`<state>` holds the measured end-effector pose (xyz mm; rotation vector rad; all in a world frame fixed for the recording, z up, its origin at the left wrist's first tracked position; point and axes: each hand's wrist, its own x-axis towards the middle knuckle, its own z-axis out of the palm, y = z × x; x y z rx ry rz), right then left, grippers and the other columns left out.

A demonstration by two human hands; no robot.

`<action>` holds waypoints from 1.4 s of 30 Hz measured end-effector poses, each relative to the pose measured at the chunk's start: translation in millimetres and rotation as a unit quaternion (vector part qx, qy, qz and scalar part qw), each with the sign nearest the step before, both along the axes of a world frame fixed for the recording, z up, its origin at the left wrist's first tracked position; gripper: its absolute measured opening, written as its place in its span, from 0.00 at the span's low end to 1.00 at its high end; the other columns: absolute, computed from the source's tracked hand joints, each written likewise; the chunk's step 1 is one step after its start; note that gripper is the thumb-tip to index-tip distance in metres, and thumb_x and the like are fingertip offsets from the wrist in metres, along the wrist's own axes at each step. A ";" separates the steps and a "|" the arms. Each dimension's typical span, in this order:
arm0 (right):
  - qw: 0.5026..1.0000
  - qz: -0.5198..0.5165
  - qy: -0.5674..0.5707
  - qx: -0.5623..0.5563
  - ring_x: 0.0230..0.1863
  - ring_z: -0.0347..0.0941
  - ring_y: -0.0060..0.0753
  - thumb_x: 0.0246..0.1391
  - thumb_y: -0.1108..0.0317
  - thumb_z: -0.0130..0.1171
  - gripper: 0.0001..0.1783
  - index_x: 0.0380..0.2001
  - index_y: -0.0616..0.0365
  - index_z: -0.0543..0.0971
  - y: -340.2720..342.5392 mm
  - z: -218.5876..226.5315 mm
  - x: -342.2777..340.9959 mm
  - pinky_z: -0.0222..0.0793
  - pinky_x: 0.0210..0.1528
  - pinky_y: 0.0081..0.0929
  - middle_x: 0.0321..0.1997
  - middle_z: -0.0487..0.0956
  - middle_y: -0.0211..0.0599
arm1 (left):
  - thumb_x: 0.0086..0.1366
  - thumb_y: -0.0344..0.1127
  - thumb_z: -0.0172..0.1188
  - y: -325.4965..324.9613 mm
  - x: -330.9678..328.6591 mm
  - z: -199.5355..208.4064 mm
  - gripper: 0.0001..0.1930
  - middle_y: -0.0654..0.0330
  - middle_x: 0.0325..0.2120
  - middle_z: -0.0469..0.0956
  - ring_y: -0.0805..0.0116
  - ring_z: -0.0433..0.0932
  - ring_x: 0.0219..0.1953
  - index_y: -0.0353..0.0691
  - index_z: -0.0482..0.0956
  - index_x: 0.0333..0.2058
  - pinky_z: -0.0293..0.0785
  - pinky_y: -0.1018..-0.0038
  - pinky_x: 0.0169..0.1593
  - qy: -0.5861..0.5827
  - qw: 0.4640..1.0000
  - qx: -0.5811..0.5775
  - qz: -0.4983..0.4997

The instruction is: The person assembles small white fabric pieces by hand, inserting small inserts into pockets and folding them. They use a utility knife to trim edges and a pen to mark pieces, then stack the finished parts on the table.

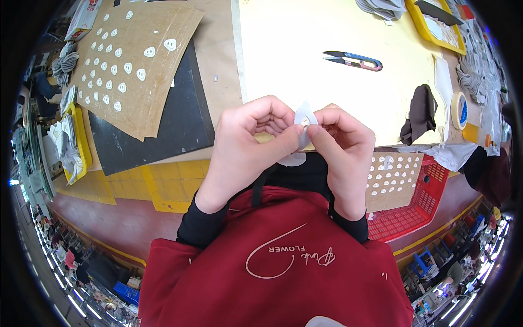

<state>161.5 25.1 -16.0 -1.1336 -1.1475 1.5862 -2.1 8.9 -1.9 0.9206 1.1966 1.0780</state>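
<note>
Person in red is pinching a small grey piece between left hand and right hand (a cream patch is showing on it), near the yellow tabletop; beyond, snips are lying, while leftward a brown sheet is overlapping a black board.

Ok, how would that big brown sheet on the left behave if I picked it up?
The brown sheet looks thin and broad, so it's probably light for its size. It lies fairly flat, partly over the black board, so it likely has some stiffness. The white pieces on it might slide if tilted; I can't tell whether they're stuck.
</note>
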 end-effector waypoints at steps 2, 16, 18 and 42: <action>1.000 -0.004 0.006 -0.012 0.30 0.66 0.11 0.51 0.81 0.60 0.05 0.32 0.66 0.82 -0.1 0.0 0.1 0.61 0.34 0.13 0.28 0.76 0.25 | 0.60 0.23 0.63 -0.1 1.4 0.3 0.03 0.64 0.26 0.80 0.82 0.77 0.30 0.32 0.78 0.31 0.74 0.84 0.36 0.007 1.000 0.010 -0.004; 0.999 0.025 0.027 -0.027 0.28 0.64 0.13 0.49 0.82 0.60 0.04 0.30 0.67 0.81 -0.5 1.7 3.3 0.60 0.32 0.14 0.28 0.77 0.27 | 0.58 0.23 0.64 -1.9 -6.2 0.0 0.03 0.65 0.24 0.79 0.83 0.76 0.28 0.33 0.78 0.30 0.72 0.84 0.34 0.024 0.999 -0.001 -0.025; 0.999 0.022 0.021 -0.023 0.28 0.63 0.13 0.48 0.82 0.60 0.04 0.29 0.67 0.81 -0.9 0.8 3.3 0.59 0.31 0.14 0.27 0.76 0.26 | 0.57 0.23 0.64 -0.9 -5.5 1.6 0.03 0.66 0.23 0.79 0.83 0.76 0.27 0.33 0.78 0.29 0.72 0.84 0.34 0.029 0.999 0.009 -0.030; 0.999 0.040 -0.035 0.014 0.24 0.61 0.12 0.46 0.81 0.61 0.03 0.27 0.66 0.80 -1.1 -1.4 3.9 0.57 0.27 0.14 0.23 0.74 0.23 | 0.54 0.23 0.65 -2.6 -8.1 5.7 0.04 0.68 0.21 0.77 0.84 0.72 0.25 0.34 0.79 0.29 0.69 0.83 0.32 0.091 0.993 0.016 -0.070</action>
